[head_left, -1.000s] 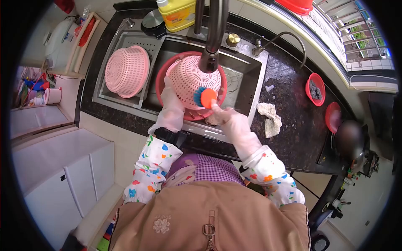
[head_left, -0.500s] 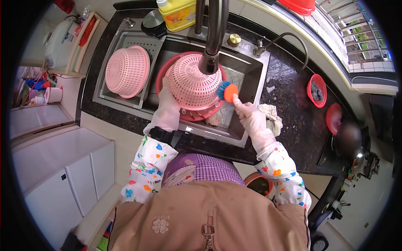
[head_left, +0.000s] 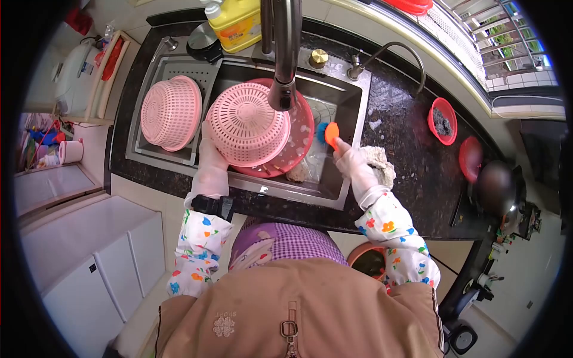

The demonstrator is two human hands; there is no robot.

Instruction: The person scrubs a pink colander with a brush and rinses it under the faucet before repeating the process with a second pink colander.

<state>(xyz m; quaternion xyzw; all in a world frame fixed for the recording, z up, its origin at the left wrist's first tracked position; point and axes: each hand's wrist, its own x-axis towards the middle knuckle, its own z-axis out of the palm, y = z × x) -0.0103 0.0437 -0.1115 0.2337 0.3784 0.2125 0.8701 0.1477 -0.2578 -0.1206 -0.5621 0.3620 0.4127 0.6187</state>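
Observation:
In a clear glove, my left hand [head_left: 210, 161] grips the lower left rim of a pink slotted basket [head_left: 246, 122], which is tilted with its base facing up. Beneath and to the right of it, a red basin [head_left: 303, 128] with wet suds sits in the sink. My right hand [head_left: 353, 166], gloved too, is closed on an orange brush [head_left: 332, 135] with blue bristles, held apart from the basket over the sink's right part. The faucet [head_left: 282, 92] hangs over the basket's right side. A second pink basket [head_left: 172, 113] rests on the drainboard at left.
A crumpled pale cloth [head_left: 382, 166] lies on the dark counter [head_left: 412, 191] right of the sink. Farther right are a small red bowl [head_left: 442, 122] and another red bowl [head_left: 471, 156]. Behind the sink stand a yellow jug [head_left: 237, 27], a brass knob [head_left: 319, 58] and a thin curved tap [head_left: 422, 65].
My left hand has shifted the basket leftward, uncovering more of the red basin. The brush in my right hand has come away from the basket's side. The camera view has moved slightly.

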